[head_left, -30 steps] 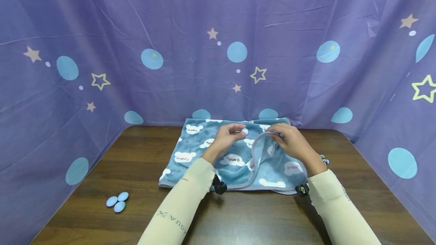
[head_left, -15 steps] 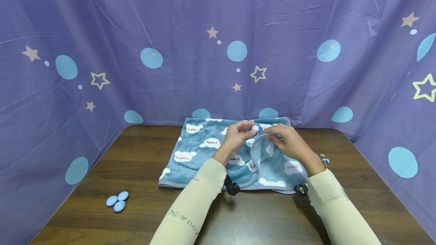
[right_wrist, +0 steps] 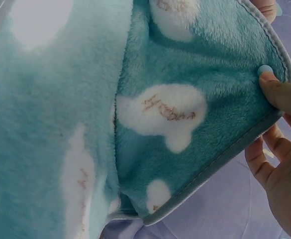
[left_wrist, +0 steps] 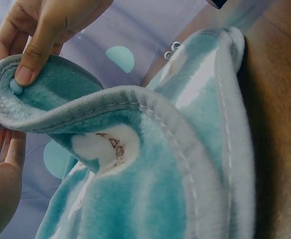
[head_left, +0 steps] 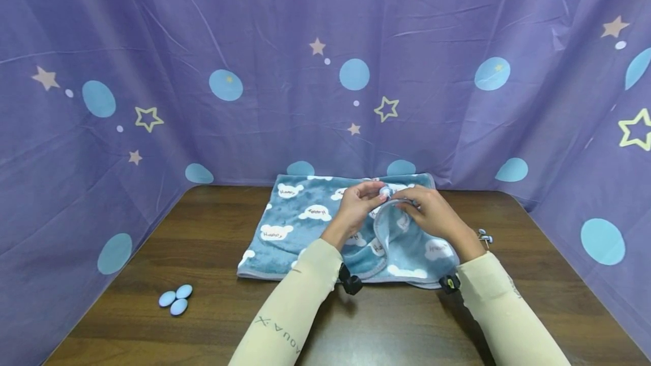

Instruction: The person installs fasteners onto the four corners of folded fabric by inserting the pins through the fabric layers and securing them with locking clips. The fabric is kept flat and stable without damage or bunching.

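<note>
Curtain (head_left: 285,21): purple with stars and blue dots, hangs behind both grips and along either side.
Counter (head_left: 203,253): brown and wood-grained, below both grips, under the blanket.
Loose caps (head_left: 178,306): three pale blue ovals clustered on the counter, well to the left of the left grip.
Blue-topped pins (head_left: 485,238): small cluster on the counter, just outside the right wrist; their number is too small to tell.
Raised corner (right_wrist: 220,59): lifted blanket with a grey border; in the left wrist view it comes between the grips and partly hides the left one.
Left grip (head_left: 356,205): narrow, pinching the held cap (head_left: 385,191), pale blue and just beside the right fingertips.
Right grip (head_left: 432,210): pinching the raised corner, thumb pressed on a blue button (right_wrist: 265,69) against its inner face, other fingers behind the cloth.
Blanket (head_left: 290,242): teal with white "Happy" patches, spread beneath both grips, its corner in the right one.
</note>
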The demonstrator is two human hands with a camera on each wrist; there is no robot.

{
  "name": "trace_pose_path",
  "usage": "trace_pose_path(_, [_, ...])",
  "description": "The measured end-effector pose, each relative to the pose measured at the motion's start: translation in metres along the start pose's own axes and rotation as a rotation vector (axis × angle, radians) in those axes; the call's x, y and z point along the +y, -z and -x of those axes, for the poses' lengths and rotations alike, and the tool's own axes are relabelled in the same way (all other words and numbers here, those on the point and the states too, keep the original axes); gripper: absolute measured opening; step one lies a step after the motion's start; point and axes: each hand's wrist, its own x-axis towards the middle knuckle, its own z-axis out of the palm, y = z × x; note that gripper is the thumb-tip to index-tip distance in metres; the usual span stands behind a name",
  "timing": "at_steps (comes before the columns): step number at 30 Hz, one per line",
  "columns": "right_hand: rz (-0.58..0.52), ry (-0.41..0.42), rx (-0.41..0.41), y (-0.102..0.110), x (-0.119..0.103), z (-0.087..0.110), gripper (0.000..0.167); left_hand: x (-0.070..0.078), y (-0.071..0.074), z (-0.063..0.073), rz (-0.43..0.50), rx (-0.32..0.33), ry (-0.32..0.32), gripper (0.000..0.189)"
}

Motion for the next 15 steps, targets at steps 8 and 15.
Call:
trace_pose_path(8, [-0.026, 0.011, 0.004, -0.0005, 0.0003, -0.0007, 0.026, -0.0021, 0.0012, 0.0003, 0.023, -0.02, -0.03, 0.032])
trace_pose_path(15, [-0.079, -0.002, 0.017, 0.0002, 0.0012, -0.0017, 0.027, -0.0009, 0.0068, 0.0017, -0.049, -0.105, -0.081, 0.029])
